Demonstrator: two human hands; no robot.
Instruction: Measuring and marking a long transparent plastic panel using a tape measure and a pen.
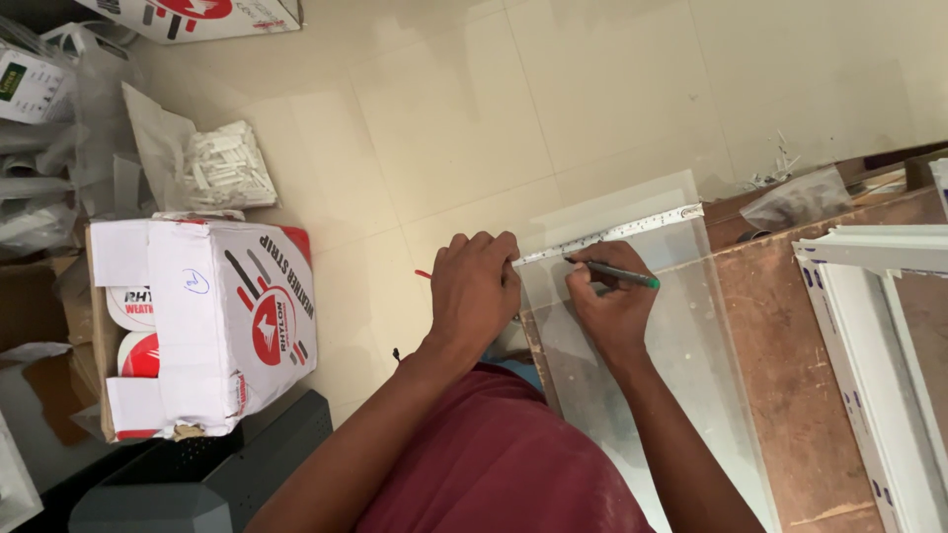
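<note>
Pen (614, 272) in right hand (612, 306) marks glass sheet (681, 336) edge (tape measure (612, 232) alongside).

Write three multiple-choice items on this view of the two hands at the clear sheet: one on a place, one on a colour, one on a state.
1. Where does the measuring tape lie?
A. Across the clear sheet
B. On the cardboard box
C. On the floor tiles

2. What colour is the pen?
A. Red
B. Green
C. White

3. What is the left hand doing?
A. Hanging free in the air
B. Lifting the box
C. Closed in a fist at the tape's end

Answers: 1 A, the tape runs along the sheet's upper edge. 2 B, the barrel in the right hand is green. 3 C, the knuckles are curled where the tape begins.
</note>
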